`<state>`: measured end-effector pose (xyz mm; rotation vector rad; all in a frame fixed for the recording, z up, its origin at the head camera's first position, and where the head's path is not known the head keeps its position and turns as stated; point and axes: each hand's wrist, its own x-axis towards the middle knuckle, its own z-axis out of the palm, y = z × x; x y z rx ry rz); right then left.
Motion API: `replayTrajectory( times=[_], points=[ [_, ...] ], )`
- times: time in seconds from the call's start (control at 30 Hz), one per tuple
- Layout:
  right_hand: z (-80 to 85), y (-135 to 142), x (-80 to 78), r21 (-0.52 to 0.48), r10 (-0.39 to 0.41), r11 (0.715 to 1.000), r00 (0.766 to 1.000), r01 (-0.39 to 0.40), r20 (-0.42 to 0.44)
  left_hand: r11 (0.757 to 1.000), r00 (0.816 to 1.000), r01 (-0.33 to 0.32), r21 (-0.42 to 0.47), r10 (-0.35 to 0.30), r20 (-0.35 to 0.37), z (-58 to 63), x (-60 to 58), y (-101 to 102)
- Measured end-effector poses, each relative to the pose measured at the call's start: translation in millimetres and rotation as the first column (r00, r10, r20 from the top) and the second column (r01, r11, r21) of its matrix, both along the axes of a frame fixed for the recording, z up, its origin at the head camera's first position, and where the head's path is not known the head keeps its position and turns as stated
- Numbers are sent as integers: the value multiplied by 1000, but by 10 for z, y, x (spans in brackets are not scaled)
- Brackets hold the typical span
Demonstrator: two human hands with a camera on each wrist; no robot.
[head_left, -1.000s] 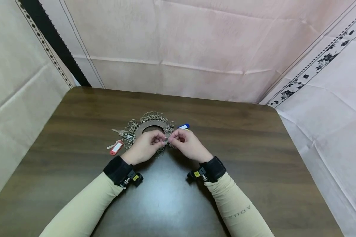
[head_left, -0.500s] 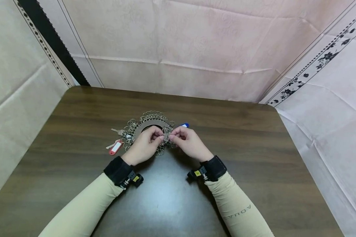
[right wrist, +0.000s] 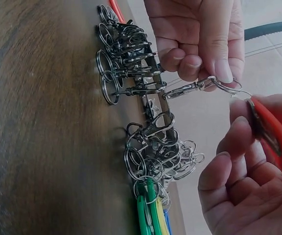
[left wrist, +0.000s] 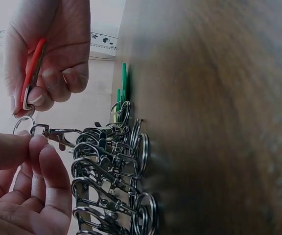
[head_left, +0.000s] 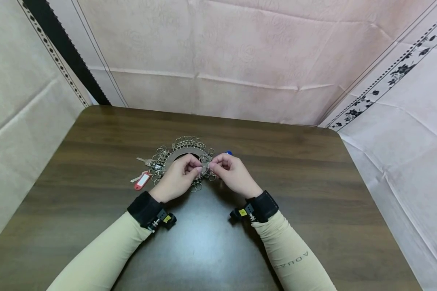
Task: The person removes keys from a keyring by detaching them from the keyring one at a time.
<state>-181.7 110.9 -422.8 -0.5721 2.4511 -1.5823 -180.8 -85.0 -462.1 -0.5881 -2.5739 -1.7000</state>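
Observation:
A grey metal ring-shaped holder (head_left: 185,150), hung with snap hooks and split rings, lies at the table's middle. Over its right side, my left hand (head_left: 178,178) pinches a split ring (right wrist: 231,88) on a snap hook (right wrist: 190,89), between thumb and forefinger. The hook stays clipped to the holder and is pulled taut toward the fingers. Beside it, my right hand (head_left: 232,176) holds a red key tag (right wrist: 278,139) with a key against it. The tag's small wire loop meets the split ring; whether it is threaded on cannot be told.
Another red tag (head_left: 142,181) and keys (head_left: 144,161) hang at the holder's left. Green tags (right wrist: 148,208), a yellow tag (right wrist: 161,215) and a blue tag (head_left: 229,153) hang at its right. Pale cloth (head_left: 240,60) stands behind the brown table (head_left: 295,161).
Both hands have drawn slightly apart, the left a little to the left. The right has risen slightly and covers more of the blue tag. The holder stays in place.

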Motion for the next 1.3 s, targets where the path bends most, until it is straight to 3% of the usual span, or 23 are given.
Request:
replayTrajectory(
  times=[0.17, 0.43, 0.6, 0.87, 1.3],
  points=[
    [2, -20, -3, 9, -14, 1000, 1000, 14, -11, 1000, 1000, 9, -21, -9, -17, -4, -11, -6],
    [-41, -31, 9, 28, -20, 999, 1000, 20, 2, 999, 999, 17, -27, -16, 30, -32, -4, 2],
    [-51, -39, 4, 15, -13, 1000, 1000, 14, -5, 999, 1000, 22, -33, -22, 3, -19, -9, 1],
    [-318, 8, -157, 27, -29, 999, 999, 29, -18, 998, 1000, 10, -59, -11, -14, 29, -5, 7],
    [-344, 13, -149, -1, -53, 999, 998, 53, -29, 997, 999, 45, -58, -45, -11, 27, 35, 45]
  ],
)
